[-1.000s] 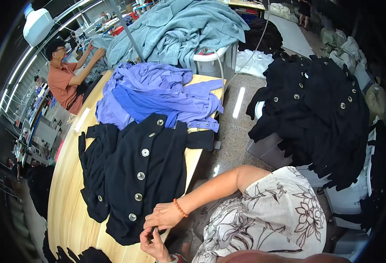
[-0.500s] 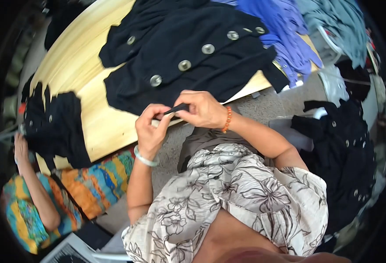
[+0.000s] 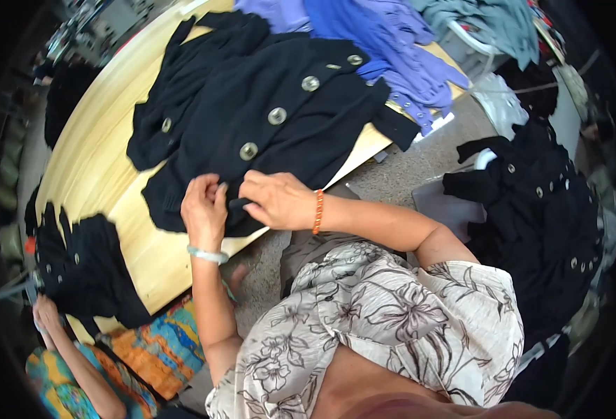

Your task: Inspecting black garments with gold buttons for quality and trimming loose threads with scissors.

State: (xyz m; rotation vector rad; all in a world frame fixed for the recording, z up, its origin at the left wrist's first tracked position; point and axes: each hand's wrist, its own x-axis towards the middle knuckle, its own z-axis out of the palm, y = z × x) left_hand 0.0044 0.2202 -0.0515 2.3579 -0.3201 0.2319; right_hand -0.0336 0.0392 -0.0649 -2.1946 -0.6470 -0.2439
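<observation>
A black knit cardigan (image 3: 231, 91) with large metallic round buttons lies spread on the table in front of me. Both hands work at its near edge. My left hand (image 3: 205, 209), with a pale bangle at the wrist, is closed with its fingers curled on the knit. Close to its right, my right hand (image 3: 280, 200), wearing an orange bead bracelet, pinches a dark fold of the cardigan between thumb and fingers. The button nearest my hands (image 3: 248, 151) shows just above them. What lies directly under the fingertips is hidden.
Purple and blue garments (image 3: 392, 56) lie on the pale wooden table (image 3: 84, 160) beyond. At left, another person's hand (image 3: 46, 314) is by a smaller black garment (image 3: 88, 262). More black buttoned garments (image 3: 531, 223) hang at right, below a basket (image 3: 472, 49) with grey-green cloth.
My hands have come down onto the cardigan's near edge from holding a thin dark piece raised above it. The whole view has shifted, and the lowest button is now covered.
</observation>
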